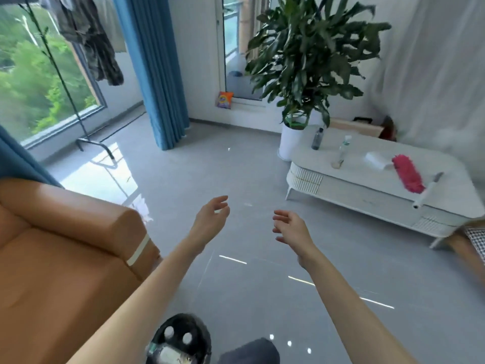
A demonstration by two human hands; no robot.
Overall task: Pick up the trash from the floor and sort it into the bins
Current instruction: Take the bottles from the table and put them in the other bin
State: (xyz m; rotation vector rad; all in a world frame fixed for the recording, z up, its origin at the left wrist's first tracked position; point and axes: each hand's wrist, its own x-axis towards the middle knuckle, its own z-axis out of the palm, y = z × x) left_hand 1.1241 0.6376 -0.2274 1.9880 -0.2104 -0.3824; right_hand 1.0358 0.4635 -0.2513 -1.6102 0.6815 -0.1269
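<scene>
Left hand (211,215) and right hand (290,227) reach forward, fingers loosely spread, holding nothing. Crumpled white paper (143,210) lies on the floor (236,166) beside the sofa (65,245) — long axis too blurred to tell.

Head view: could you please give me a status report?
Left hand and right hand open, empty. White scrap on floor beside sofa. Black bin below. No obstruction seen.
</scene>
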